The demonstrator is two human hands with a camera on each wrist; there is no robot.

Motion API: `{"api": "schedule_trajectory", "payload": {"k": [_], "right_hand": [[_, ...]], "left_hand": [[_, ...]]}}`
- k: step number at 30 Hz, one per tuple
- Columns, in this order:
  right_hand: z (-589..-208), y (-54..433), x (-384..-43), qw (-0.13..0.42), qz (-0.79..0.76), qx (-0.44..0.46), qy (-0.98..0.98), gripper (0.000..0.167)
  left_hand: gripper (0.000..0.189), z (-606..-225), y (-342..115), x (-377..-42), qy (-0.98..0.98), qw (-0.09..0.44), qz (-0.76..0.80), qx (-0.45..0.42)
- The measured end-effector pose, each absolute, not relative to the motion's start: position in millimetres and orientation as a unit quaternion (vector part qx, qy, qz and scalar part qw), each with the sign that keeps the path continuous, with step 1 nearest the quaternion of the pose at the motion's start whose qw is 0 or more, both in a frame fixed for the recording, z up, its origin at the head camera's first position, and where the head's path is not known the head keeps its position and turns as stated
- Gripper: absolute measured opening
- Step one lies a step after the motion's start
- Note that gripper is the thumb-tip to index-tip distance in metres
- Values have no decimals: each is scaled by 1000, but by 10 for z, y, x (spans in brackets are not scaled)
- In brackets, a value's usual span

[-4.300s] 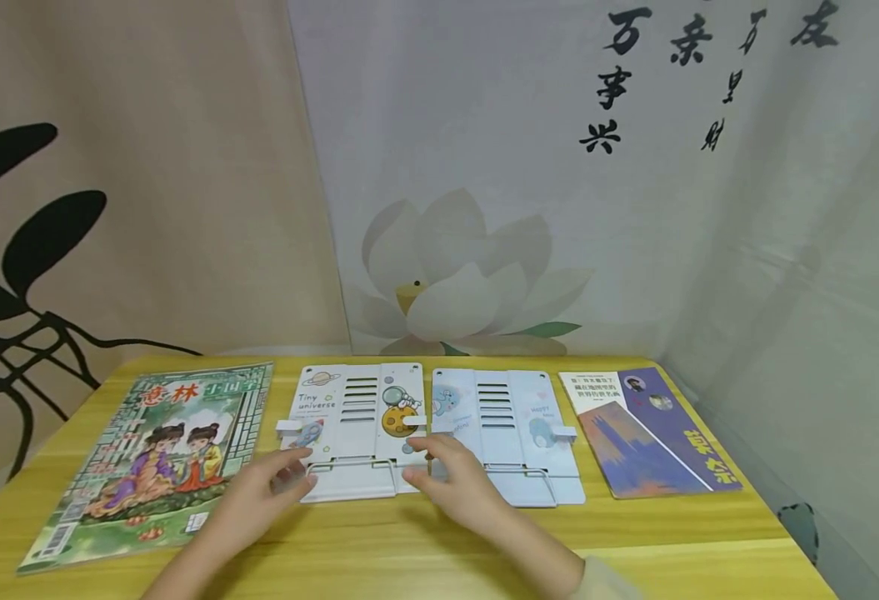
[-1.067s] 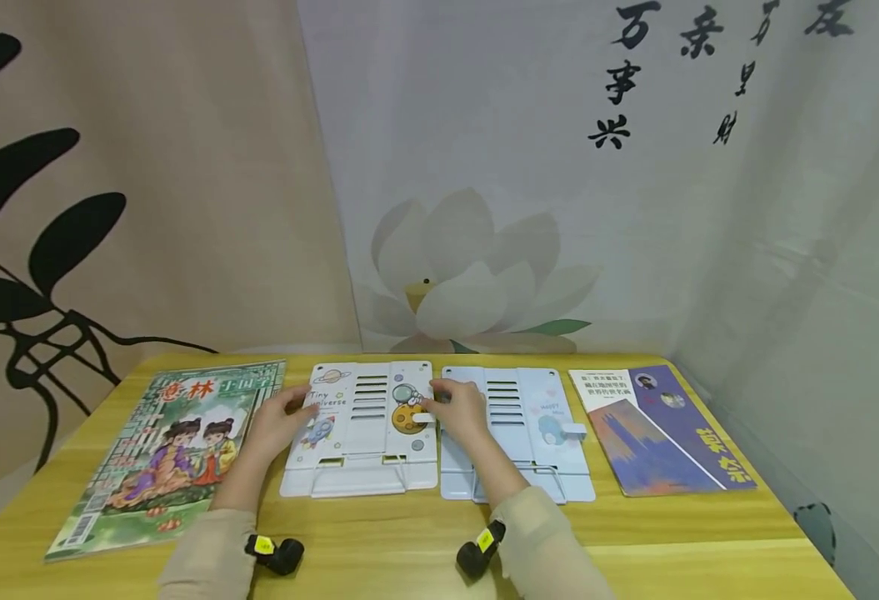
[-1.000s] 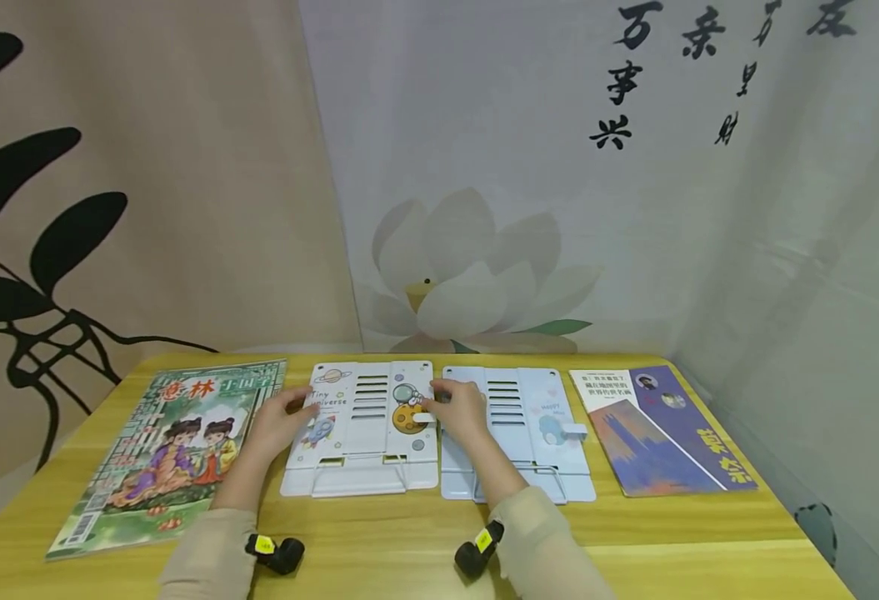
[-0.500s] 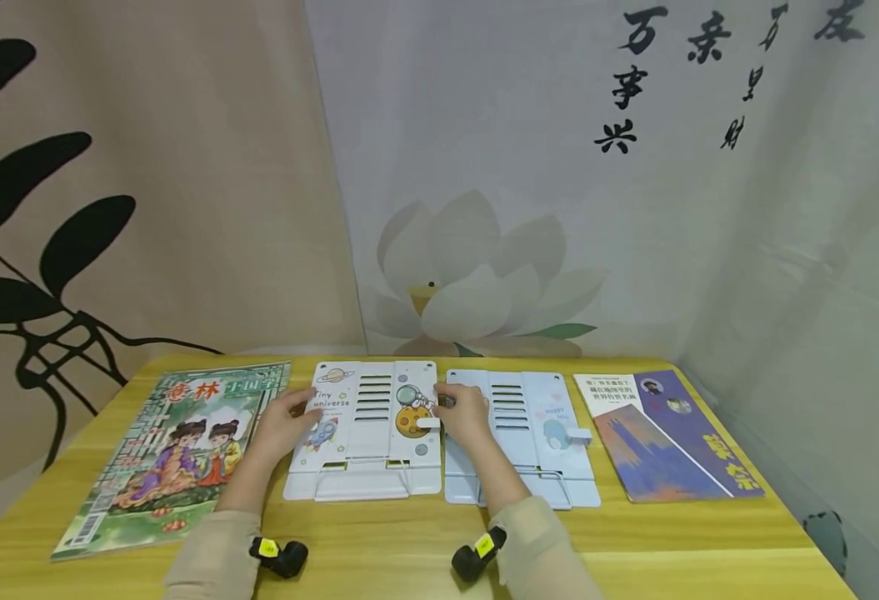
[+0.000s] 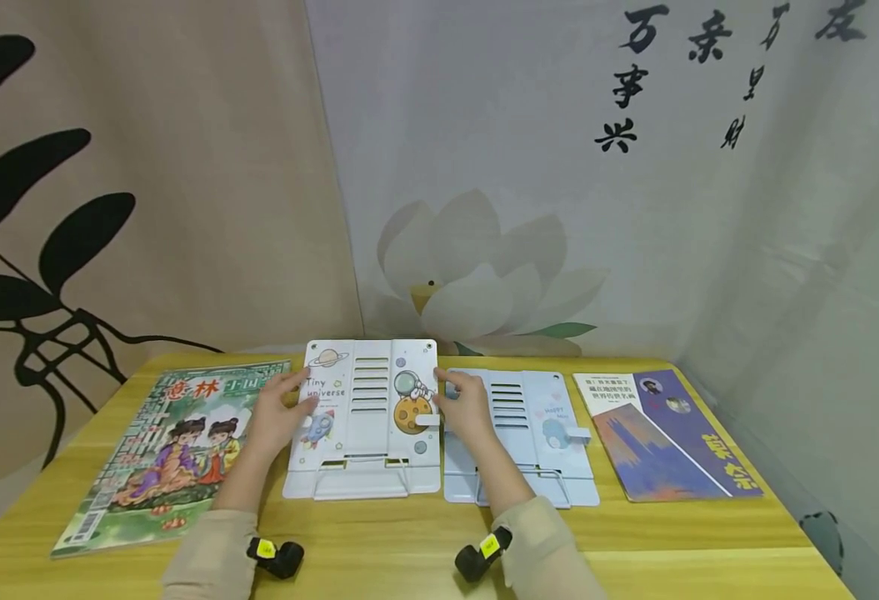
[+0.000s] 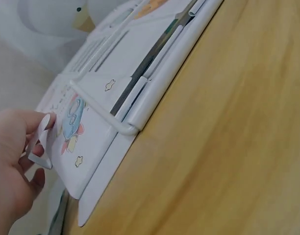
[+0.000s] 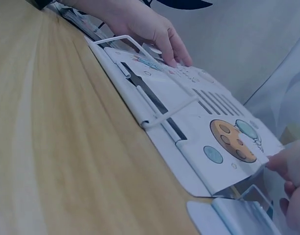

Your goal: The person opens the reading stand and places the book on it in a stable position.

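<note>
Wooden bench; magazine at 9 o'clock; white stand mid-bench, 12 o'clock end tilted up; bluish stand beside, 3 o'clock; purple book beyond; left hand grip pinching white stand's 9 o'clock edge, right hand grip its 3 o'clock edge

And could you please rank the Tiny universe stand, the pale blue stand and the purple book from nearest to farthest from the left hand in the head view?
1. Tiny universe stand: left edge in the left hand.
2. Pale blue stand: right of that one.
3. Purple book: farthest right.
</note>
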State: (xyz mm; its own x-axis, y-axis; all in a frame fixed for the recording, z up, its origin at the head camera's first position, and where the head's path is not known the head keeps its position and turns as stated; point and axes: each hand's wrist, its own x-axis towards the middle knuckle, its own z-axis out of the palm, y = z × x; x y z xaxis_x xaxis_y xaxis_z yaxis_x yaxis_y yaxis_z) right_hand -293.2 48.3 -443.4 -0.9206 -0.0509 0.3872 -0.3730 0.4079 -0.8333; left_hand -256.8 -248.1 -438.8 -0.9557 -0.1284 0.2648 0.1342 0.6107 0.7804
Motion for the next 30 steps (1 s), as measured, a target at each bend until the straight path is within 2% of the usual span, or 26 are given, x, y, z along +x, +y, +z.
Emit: {"api": "schedule_trajectory", "payload": {"k": [7,17,27,30], "right_hand": [[-4314,448,-2891,170,566,128,-796,45],[-4173,413,-2808,184,590,139,-774,61],[-4167,445,-2685,205,576,185,-770,61],[-4018,453,-2500,220,571,213,-762,59]], "left_hand": [[56,-4252,-2463,-2511,-874,207,-438,-19],[67,-4151,-2510,-2514,-854,279,-436,-45],[69,-4100,-2467,-2482,-860,297,-413,-50],[70,-4070,-2453,-2462,-864,295,-405,-49]]}}
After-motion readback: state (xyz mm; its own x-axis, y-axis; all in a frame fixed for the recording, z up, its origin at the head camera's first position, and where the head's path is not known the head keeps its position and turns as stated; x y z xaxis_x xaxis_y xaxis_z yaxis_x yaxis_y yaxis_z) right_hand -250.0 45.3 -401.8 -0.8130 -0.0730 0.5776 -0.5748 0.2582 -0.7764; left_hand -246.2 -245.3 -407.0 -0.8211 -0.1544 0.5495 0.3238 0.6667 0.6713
